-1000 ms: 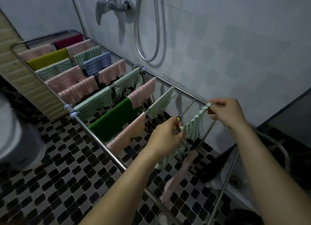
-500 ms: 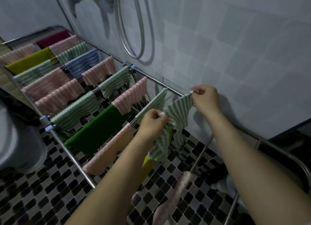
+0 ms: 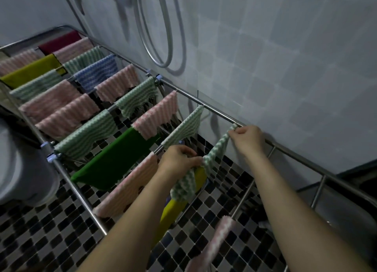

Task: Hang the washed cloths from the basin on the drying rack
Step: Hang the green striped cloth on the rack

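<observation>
A steel drying rack (image 3: pixel 220 112) runs along the tiled wall, with several striped pink, green and blue cloths and plain yellow, green and maroon ones over its bars. Both hands hold one green-and-white striped cloth (image 3: pixel 216 149) stretched above a rack bar. My right hand (image 3: pixel 247 139) pinches its far corner beside the rack's wall-side rail. My left hand (image 3: pixel 179 159) grips the near corner, and the rest of the cloth hangs down below it. A yellow cloth (image 3: pixel 175 210) hangs just under my left hand. The basin (image 3: pixel 346 216) shows at the lower right.
A shower hose (image 3: pixel 163 37) loops on the wall above the rack. A white toilet (image 3: pixel 22 169) stands at the left. A pink striped cloth (image 3: pixel 216 243) hangs low between my forearms. The floor is black-and-white mosaic tile.
The green striped cloth has been pulled out longer and lowered toward the bar. My right hand moved to the wall-side rail; my left hand came nearer.
</observation>
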Tool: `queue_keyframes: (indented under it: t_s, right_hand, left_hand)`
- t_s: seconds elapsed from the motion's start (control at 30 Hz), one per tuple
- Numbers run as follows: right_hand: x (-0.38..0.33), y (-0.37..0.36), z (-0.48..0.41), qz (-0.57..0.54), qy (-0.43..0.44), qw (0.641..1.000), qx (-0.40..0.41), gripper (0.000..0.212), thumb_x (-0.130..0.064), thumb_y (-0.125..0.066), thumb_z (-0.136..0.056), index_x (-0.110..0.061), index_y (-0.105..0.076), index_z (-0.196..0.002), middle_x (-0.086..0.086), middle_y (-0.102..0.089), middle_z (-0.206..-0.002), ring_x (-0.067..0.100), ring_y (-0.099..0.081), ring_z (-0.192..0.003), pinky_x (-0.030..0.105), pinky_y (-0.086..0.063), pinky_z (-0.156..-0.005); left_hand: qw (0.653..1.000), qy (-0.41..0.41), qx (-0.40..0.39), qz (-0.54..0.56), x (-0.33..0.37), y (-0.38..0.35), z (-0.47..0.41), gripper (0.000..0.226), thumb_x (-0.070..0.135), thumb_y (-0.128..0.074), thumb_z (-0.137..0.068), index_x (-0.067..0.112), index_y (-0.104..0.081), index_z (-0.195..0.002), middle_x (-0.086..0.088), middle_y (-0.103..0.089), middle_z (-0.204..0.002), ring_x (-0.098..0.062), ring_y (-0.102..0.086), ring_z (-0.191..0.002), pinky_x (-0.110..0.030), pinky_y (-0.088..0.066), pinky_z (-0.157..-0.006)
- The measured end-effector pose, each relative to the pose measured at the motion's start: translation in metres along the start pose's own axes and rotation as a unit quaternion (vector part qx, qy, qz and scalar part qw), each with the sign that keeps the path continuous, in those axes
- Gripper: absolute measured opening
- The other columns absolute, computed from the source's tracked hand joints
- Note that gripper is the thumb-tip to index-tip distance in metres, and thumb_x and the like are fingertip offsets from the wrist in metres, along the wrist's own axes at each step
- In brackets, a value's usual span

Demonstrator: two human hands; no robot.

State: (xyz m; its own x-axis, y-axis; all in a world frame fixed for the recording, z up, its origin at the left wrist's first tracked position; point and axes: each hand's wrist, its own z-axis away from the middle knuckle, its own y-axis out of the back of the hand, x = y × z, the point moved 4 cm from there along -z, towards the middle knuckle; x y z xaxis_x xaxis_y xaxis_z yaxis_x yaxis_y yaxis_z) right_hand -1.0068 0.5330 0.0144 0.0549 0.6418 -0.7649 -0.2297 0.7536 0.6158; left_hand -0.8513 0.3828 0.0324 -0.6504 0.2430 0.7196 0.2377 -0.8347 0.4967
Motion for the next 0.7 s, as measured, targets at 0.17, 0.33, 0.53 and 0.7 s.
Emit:
queue_keyframes:
  t_s: [0.17,0.33,0.53,0.7]
  right_hand:
    - [0.002,-0.001,-0.007,0.013,-0.025,1.000,0.009,0.019,-0.030,-0.070,-0.085,-0.012,-0.076,-0.080,0.004,-0.073,-0.077,0.025,-0.069,-0.073,0.031,-0.055,-0.067]
    - [-0.009,0.009,-0.006,0.056,-0.001,0.998,0.043,0.021,-0.027,-0.066,-0.089,-0.009,-0.076,-0.089,0.008,-0.073,-0.085,0.023,-0.059,-0.066,0.023,-0.041,-0.062]
    - [-0.019,0.017,0.004,0.054,0.048,0.997,0.029,0.011,-0.024,-0.065,-0.089,-0.014,-0.066,-0.087,0.004,-0.067,-0.083,0.020,-0.058,-0.070,0.023,-0.040,-0.058]
    - [-0.037,0.039,0.046,-0.145,0.019,0.972,-0.183,0.015,-0.022,-0.060,-0.092,-0.014,-0.070,-0.099,0.004,-0.073,-0.088,0.017,-0.065,-0.076,0.020,-0.047,-0.051]
  left_hand:
    - [0.997,-0.028,0.029,-0.069,0.005,-0.005,0.000,0.012,0.034,-0.077,-0.080,0.024,-0.074,-0.074,0.008,-0.070,-0.077,-0.008,-0.063,-0.074,-0.026,-0.052,-0.063]
    - [0.988,-0.067,0.089,-0.104,0.010,-0.001,0.002,0.012,0.031,-0.075,-0.082,0.021,-0.074,-0.076,0.004,-0.071,-0.074,-0.006,-0.060,-0.068,-0.015,-0.039,-0.051]
    - [0.986,-0.078,0.061,-0.131,0.009,0.000,0.010,0.010,0.034,-0.068,-0.087,0.025,-0.072,-0.089,0.010,-0.069,-0.086,-0.004,-0.061,-0.071,-0.022,-0.049,-0.058]
    - [0.956,-0.039,-0.032,0.288,0.027,0.028,0.038,0.021,0.004,-0.052,-0.089,0.016,-0.065,-0.100,-0.005,-0.062,-0.089,-0.017,-0.058,-0.078,-0.031,-0.049,-0.068]
